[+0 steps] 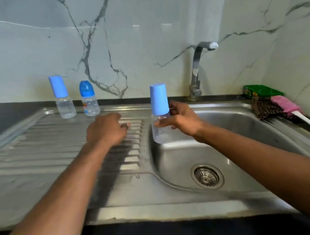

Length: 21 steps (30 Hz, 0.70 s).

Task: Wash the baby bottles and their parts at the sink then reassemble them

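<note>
Right hand (pixel 182 120): I see it gripping a capped baby bottle (pixel 159 113) upright at centre frame, over the sink basin's (pixel 242 130) left edge.
Left hand (pixel 107 129): loosely curled, grasping nothing, over the drainboard (pixel 43 151).
Other bottles: tall-capped bottle (pixel 62 97) and dome-capped bottle (pixel 88 98) stand upper left.

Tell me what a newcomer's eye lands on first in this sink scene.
First, the capped bottle that the right hand grips over the left edge of the basin. Next, two more blue-capped bottles, one tall and one rounder, upright at the back of the drainboard, with the left hand above its ridges. Then the tap behind the basin and the pink brush at its right.
</note>
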Tool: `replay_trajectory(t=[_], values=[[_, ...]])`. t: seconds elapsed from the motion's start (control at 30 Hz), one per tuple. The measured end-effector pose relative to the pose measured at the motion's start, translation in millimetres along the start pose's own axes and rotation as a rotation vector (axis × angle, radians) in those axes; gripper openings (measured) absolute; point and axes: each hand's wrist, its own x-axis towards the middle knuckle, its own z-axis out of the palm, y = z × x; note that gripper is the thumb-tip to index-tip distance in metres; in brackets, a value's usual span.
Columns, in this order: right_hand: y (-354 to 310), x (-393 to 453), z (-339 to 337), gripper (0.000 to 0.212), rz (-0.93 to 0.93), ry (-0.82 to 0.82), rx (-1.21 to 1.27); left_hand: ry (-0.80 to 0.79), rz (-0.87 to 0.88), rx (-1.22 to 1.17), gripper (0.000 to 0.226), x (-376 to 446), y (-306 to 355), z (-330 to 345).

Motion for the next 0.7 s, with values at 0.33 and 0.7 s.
replay_trajectory(t=[0.33, 0.7], values=[[-20.8, 158.8, 124.4, 0.059, -0.121, 0.125, -0.133, -0.018, -0.11, 0.247, 0.044, 15.3, -19.6, 28.4], [2.7, 203.9, 169.3, 0.052, -0.136, 0.158, -0.214, -0.021, -0.141, 0.272, 0.047, 21.0, -16.8, 38.8]])
